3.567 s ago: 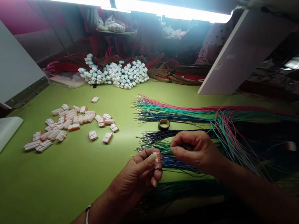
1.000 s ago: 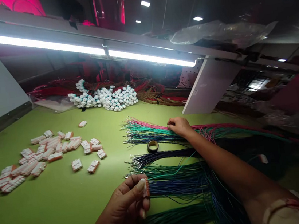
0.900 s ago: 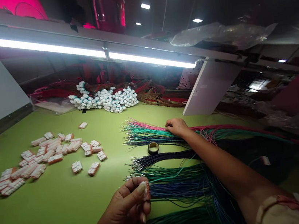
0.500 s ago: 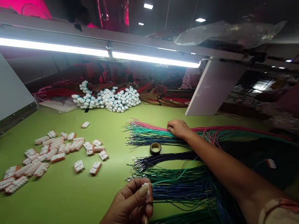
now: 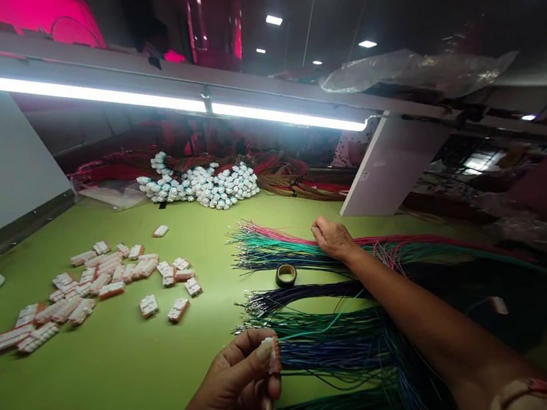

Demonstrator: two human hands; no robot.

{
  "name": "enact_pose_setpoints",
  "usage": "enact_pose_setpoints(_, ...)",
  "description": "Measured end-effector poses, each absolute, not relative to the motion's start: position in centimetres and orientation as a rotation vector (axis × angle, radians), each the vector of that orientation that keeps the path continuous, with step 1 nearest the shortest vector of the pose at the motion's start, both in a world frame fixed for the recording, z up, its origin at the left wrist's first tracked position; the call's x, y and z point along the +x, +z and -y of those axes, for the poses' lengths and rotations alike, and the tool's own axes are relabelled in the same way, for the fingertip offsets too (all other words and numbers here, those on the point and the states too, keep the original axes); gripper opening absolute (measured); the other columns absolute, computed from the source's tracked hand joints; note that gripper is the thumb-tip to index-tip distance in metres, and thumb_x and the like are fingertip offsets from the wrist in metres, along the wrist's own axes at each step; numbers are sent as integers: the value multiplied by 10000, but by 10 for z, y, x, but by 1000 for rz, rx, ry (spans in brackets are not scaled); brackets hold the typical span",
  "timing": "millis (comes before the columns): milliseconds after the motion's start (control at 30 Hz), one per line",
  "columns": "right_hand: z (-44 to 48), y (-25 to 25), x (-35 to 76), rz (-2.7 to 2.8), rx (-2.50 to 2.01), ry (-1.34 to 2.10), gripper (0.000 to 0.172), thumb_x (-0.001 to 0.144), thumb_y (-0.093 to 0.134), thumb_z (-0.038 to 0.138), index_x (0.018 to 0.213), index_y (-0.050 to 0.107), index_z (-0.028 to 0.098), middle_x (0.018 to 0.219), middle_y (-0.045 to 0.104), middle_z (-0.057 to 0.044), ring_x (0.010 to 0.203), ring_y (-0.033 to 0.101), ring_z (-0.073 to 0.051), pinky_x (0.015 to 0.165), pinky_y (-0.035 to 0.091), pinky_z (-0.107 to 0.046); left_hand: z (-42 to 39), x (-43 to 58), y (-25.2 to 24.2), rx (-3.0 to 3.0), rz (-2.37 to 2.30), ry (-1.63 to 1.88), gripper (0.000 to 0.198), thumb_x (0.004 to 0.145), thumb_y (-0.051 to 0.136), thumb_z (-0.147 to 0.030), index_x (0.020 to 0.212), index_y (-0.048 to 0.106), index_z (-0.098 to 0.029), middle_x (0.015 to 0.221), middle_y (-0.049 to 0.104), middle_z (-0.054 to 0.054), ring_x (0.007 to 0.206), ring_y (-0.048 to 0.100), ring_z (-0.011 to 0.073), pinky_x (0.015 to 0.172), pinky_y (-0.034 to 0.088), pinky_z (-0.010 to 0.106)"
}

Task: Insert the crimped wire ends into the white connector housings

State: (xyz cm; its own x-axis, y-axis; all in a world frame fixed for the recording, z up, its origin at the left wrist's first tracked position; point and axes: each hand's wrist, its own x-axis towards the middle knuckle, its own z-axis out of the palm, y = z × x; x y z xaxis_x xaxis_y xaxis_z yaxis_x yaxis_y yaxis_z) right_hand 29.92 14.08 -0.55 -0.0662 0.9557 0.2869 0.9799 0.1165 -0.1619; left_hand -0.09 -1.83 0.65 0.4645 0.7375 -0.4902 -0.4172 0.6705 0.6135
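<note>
Between the thumb and fingers of my left hand is a small white and orange connector housing. A teal wire runs from the housing to the right. Farther up the table, my right hand is curled closed over a bundle of pink and teal wires; what its fingers pinch is hidden. Dark blue wires lie along that bundle's near side. More bundles, black wires and green and blue wires, lie beside and beyond the left hand, their metal terminals pointing left.
Loose connector housings are scattered on the left of the green table. A roll of black tape lies between wire bundles. White connectors on harnesses are heaped at the back. A tube light and white panel stand beyond.
My right hand has slid slightly right along the pink and teal bundle, its fingers more curled. My left hand keeps the connector housing in place. The view has shifted slightly.
</note>
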Motion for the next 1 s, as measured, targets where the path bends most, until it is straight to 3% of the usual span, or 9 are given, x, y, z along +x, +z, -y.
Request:
enact_pose_setpoints(133,-130,-2,292,2078,-1743,-16,211,920,565,358,987,637,171,718,633,13,664,592,-137,680,457,-258,18,-1,6,436,-801,744,278,707,825,-301,887,668,-158,620,569,-20,491,534,81,402,388,149)
enact_pose_setpoints(267,-125,6,286,1930,-1669,-22,185,869,544,340,798,632,194,682,606,-1,650,538,-143,636,387,-233,18,-1,4,439,-784,749,285,706,825,-308,884,666,-151,622,571,-17,489,531,80,403,384,153)
enact_pose_setpoints(433,-128,17,283,1580,-1647,-95,319,944,311,324,829,567,172,618,501,11,568,444,-147,552,353,-238,19,-1,3,454,-780,754,271,733,807,-299,901,655,-150,624,570,-22,494,529,74,406,380,151)
enact_pose_setpoints(567,-112,26,266,1661,-1493,-30,249,942,383,312,838,562,172,626,499,24,561,454,-131,561,383,-231,18,-1,3,471,-773,750,228,770,776,-289,893,644,-151,625,571,-23,496,529,71,406,382,147)
enact_pose_setpoints(767,-53,42,222,1987,-1180,195,130,921,538,258,887,640,184,814,645,-23,751,595,-142,735,465,-254,16,-3,0,471,-756,719,198,793,754,-254,920,645,-149,669,585,-13,519,551,75,432,419,156)
enact_pose_setpoints(1000,-8,34,209,1959,-1047,612,76,894,621,185,903,696,183,835,663,-41,769,607,-154,706,478,-288,17,-4,-2,476,-708,719,152,825,719,-218,942,657,-143,702,596,-7,550,573,75,444,432,152)
